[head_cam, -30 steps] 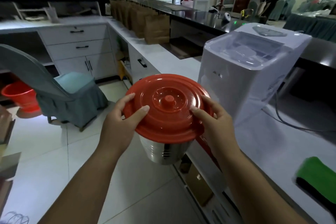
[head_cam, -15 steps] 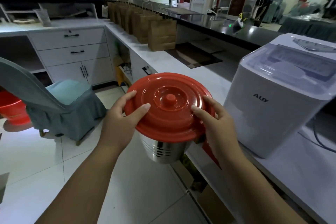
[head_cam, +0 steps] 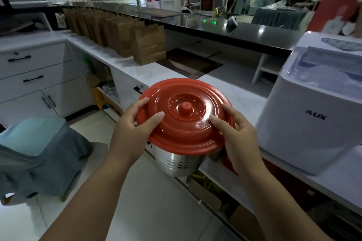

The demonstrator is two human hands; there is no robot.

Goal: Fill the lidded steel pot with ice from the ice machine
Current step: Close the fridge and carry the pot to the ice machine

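Row of brown paper bags (head_cam: 137,41) lined up along white countertop (head_cam: 174,73), upright, w/ handles. Dark mat (head_cam: 191,63) flat on counter just beside nearest bag. Black raised bar top (head_cam: 244,33) behind, green LED readout (head_cam: 209,22) glowing on it. White drawers (head_cam: 37,68) w/ black handles at left, cabinet doors below. Chair in grey-teal cover (head_cam: 39,152) on tiled floor (head_cam: 156,211), lower left. Cardboard boxes (head_cam: 209,197) on shelf under counter. People standing far back right, blurred.

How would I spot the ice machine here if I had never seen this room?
Follow the white counter to its right end. The ice machine is the white box standing there, the only appliance with a clear lid and "AUX" on its front.
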